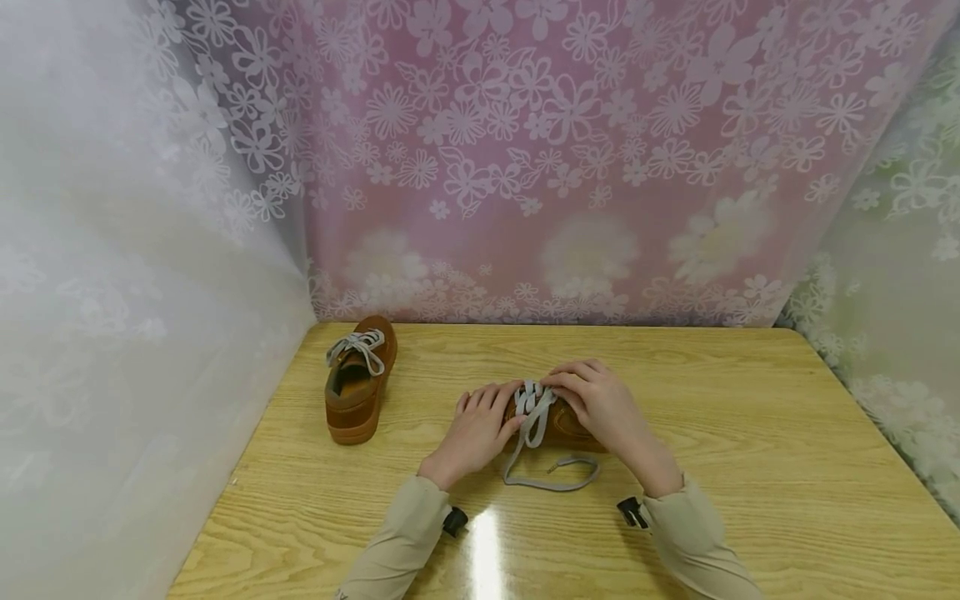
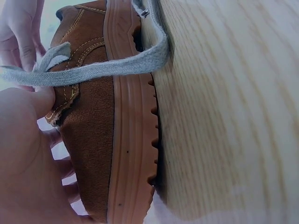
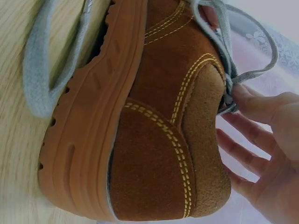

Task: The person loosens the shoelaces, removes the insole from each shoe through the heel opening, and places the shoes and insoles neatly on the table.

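Observation:
A brown suede shoe point(image 1: 573, 432) with a thick tan sole stands on the table, its toe to the left. My left hand point(image 1: 472, 432) spans its front part, thumb on the near side by the lacing and fingers on the far side. At the shoe's opening, my right hand point(image 1: 609, 410) pinches the grey shoelace point(image 3: 228, 84) with thumb tip and fingers; its other fingers spread behind the collar. A lace loop droops over the near side. One loose lace end point(image 1: 551, 485) curls on the table in front of the shoe.
A matching brown shoe point(image 1: 354, 421), its lace tied in a bow, stands at the table's far left. The wooden table point(image 1: 750, 433) meets a pink flowered curtain point(image 1: 555, 208) at the back. Pale curtains hang on both sides.

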`<state>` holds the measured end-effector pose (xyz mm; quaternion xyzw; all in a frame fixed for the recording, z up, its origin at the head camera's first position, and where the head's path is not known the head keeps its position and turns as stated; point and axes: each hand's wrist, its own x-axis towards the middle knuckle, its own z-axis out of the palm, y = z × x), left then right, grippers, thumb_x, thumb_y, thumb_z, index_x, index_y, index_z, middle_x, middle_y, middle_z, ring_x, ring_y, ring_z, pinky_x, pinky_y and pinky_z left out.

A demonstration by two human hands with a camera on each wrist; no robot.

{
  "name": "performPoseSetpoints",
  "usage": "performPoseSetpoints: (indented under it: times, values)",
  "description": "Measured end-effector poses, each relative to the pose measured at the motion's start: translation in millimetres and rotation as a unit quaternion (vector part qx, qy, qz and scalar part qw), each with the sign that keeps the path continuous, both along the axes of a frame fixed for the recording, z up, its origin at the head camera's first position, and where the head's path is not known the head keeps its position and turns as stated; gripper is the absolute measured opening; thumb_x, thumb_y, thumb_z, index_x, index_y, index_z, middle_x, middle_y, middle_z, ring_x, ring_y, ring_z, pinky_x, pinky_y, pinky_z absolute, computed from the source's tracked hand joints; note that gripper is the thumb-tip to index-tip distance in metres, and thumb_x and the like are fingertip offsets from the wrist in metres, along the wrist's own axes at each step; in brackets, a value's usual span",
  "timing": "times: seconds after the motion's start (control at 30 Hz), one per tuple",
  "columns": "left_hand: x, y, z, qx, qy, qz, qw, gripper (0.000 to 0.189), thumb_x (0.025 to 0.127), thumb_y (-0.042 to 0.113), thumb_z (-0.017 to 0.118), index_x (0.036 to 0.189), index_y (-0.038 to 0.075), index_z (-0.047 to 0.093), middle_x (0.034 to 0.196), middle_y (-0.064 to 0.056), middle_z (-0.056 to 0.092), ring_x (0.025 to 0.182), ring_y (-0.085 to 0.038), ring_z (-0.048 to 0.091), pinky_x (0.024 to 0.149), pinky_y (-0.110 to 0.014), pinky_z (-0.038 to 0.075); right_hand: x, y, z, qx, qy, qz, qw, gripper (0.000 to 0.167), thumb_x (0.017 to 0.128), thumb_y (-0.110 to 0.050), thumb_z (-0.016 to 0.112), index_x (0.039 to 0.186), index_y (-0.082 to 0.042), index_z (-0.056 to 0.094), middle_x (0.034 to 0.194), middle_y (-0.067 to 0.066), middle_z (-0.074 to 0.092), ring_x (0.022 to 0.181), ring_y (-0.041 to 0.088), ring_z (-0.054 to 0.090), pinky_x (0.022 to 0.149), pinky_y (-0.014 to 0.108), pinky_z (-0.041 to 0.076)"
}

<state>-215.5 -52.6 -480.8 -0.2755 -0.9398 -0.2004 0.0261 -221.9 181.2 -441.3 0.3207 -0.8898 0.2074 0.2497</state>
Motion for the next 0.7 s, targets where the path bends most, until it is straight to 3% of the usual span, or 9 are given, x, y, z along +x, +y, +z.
performPoseSetpoints:
  times: [0.17, 0.3, 0.57, 0.7]
  values:
    - [-0.2, -0.2, -1.9, 0.000, 0.003, 0.000, 1.0000, 0.056, 0.109, 0.044, 0.040, 0.159, 0.023, 0.029, 0.148, -0.010, 0.047, 0.139, -0.033, 0.043, 0.113, -0.058, 0.032, -0.5, -1.4, -3.6, 0.000, 0.022, -0.026, 0.9994, 0.015, 0.088, -0.005, 0.078, 0.101, -0.011, 0.075, 0.103, 0.006, 0.073, 0.100, 0.030, 0.066, 0.089, 0.047, 0.054]
    - [0.0, -0.3, -1.4, -0.001, 0.003, 0.000, 1.0000, 0.056, 0.109, 0.044, 0.041, 0.159, 0.023, 0.029, 0.148, -0.010, 0.047, 0.138, -0.033, 0.043, 0.113, -0.058, 0.033, 0.3, -2.0, -3.0, -0.007, 0.015, -0.070, 0.9974, 0.012, 0.093, -0.008, 0.075, 0.103, -0.008, 0.070, 0.098, 0.008, 0.073, 0.093, 0.030, 0.067, 0.079, 0.047, 0.056]
    - [0.0, 0.1, -1.2, 0.003, -0.004, 0.001, 1.0000, 0.055, 0.110, 0.043, 0.040, 0.159, 0.023, 0.029, 0.149, -0.009, 0.046, 0.139, -0.032, 0.042, 0.114, -0.057, 0.032, 1.8, -1.4, 0.8, -0.069, 0.000, -0.128, 0.9893, 0.013, 0.094, -0.009, 0.072, 0.104, -0.006, 0.066, 0.090, 0.013, 0.072, 0.077, 0.028, 0.069, 0.052, 0.039, 0.051]
    - [0.3, 0.5, -0.8, 0.004, -0.007, 0.000, 1.0000, 0.056, 0.109, 0.045, 0.039, 0.160, 0.023, 0.028, 0.150, -0.010, 0.046, 0.140, -0.033, 0.041, 0.114, -0.058, 0.031, 3.5, -0.9, 2.4, -0.105, -0.029, -0.130, 0.9855, 0.009, 0.095, -0.007, 0.068, 0.104, -0.004, 0.064, 0.090, 0.013, 0.069, 0.076, 0.027, 0.068, 0.054, 0.038, 0.052]
